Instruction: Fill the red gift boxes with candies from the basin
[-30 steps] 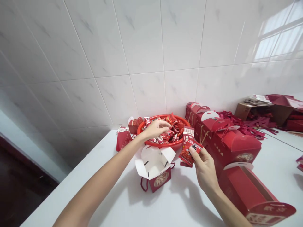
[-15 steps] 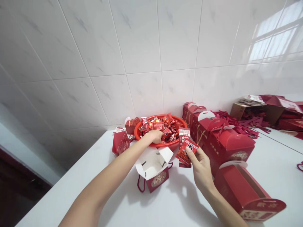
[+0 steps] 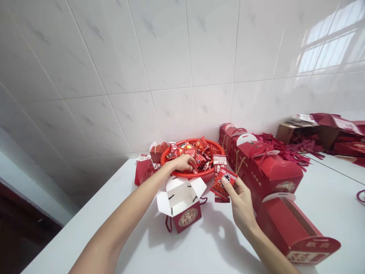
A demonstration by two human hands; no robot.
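My left hand [image 3: 183,163] hovers low over the front of an orange-red basin [image 3: 164,158] heaped with red-wrapped candies [image 3: 201,160]. Its fingers are loosely bent and apart at the candies, and I see nothing held in them. Between thumb and fingers, my right hand [image 3: 241,196] grips red snack packets [image 3: 224,184], one lying over another, to the right of the basin. Below the left hand, a small red gift box [image 3: 186,219] stands upright with its white-lined flaps spread. Its inside looks white, and dark red cord handles hang at its sides.
A row of closed red gift boxes [image 3: 256,167] runs along the right, with another red box [image 3: 293,228] nearest me. Behind them lie red ribbons [image 3: 293,152] and cartons [image 3: 285,133]. Left of the basin sits a red box [image 3: 143,171]. A tiled wall [image 3: 171,57] backs the white table [image 3: 137,243].
My left hand has shifted slightly left and up over the candies, its fingers now more visible. The open box's left flap has spread further out. The right hand still holds the packets.
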